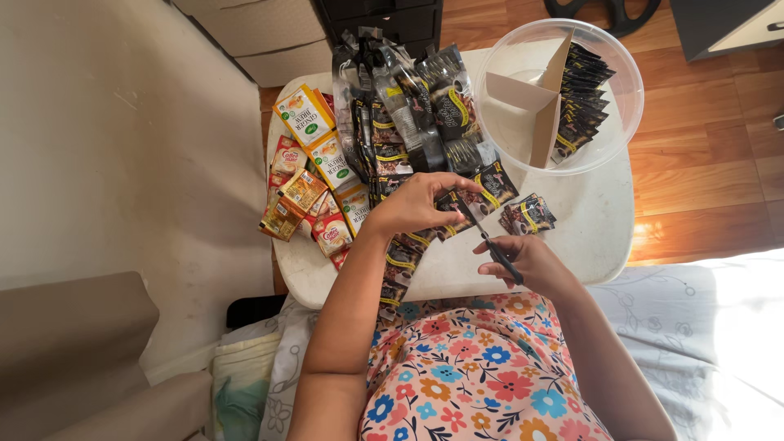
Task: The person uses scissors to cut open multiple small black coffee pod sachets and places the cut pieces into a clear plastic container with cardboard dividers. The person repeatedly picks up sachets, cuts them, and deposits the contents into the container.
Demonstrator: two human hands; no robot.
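Note:
My left hand [412, 204] pinches a strip of black sachets [408, 245] that trails down toward my lap. My right hand [523, 257] grips black-handled scissors [490, 241], whose blades point up-left at the strip just beside my left fingers. A small stack of cut black sachets [528, 215] lies on the white table [588, 220] right of the scissors. A clear round bowl [621, 106] with a cardboard divider [535, 102] holds a row of black sachets [581, 98] in its right compartment.
More black sachet strips [408, 106] are piled at the table's back. Orange, yellow and red sachets [306, 180] lie at the left. A dark drawer unit [384, 16] stands behind; wooden floor [702, 163] to the right, a beige wall at left.

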